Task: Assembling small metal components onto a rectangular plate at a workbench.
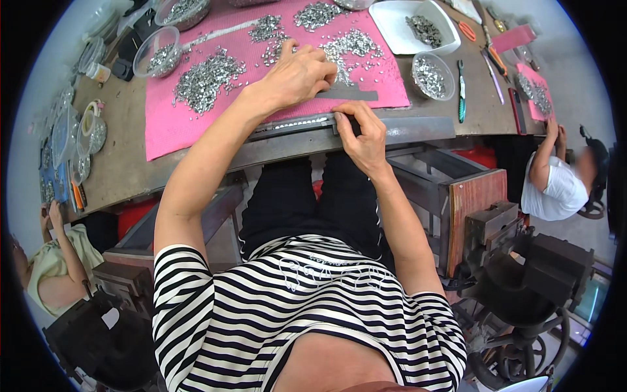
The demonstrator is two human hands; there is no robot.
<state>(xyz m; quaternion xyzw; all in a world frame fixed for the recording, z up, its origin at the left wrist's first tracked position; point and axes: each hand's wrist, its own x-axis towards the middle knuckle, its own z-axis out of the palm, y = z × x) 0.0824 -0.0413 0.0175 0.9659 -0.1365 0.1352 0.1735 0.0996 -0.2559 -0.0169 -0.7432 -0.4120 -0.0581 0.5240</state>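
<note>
Likely workshop; workbench (pixel 124 163), metal parts (pixel 206 78), press (pixel 522 261)

Shiny small metal pieces (pixel 208 80), matt pink cloth mat (pixel 171 124), clear plastic bowls (pixel 157 59), dull metal rail (pixel 405 128)

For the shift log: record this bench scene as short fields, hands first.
left hand: knuckles up on the pink mat, fingertips among small silvery metal pieces
right hand: pinching at the metal rail on the bench's front edge
row on rail: small pieces lined up
containers: clear bowl and white tray, both holding pieces
nearby: other people seated on both sides
</note>
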